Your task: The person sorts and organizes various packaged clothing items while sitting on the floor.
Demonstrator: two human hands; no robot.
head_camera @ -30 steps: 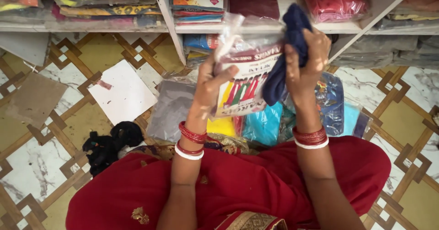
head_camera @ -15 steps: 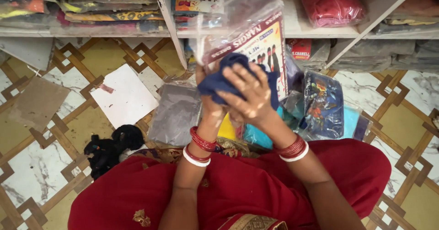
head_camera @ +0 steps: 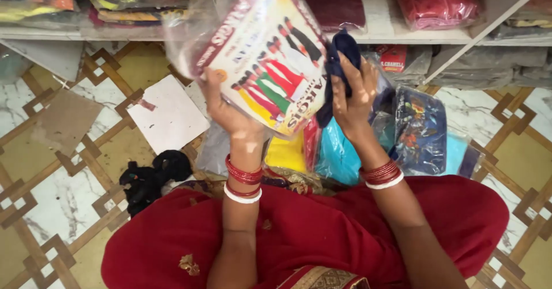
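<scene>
My left hand holds up a clear plastic packet with a printed card insert showing coloured leggings. My right hand grips a folded dark blue garment at the packet's right side, pressed against its edge. Both wrists wear red and white bangles. I sit on the floor in red cloth, which covers my lap.
Several packed garments, yellow, turquoise and a dark printed one, lie on the patterned tile floor ahead. A black cloth and white card lie at left. Shelves with wrapped clothes run across the top.
The packet has swung up and left in my left hand. My right hand with the dark blue garment has moved from the middle to the packet's right edge.
</scene>
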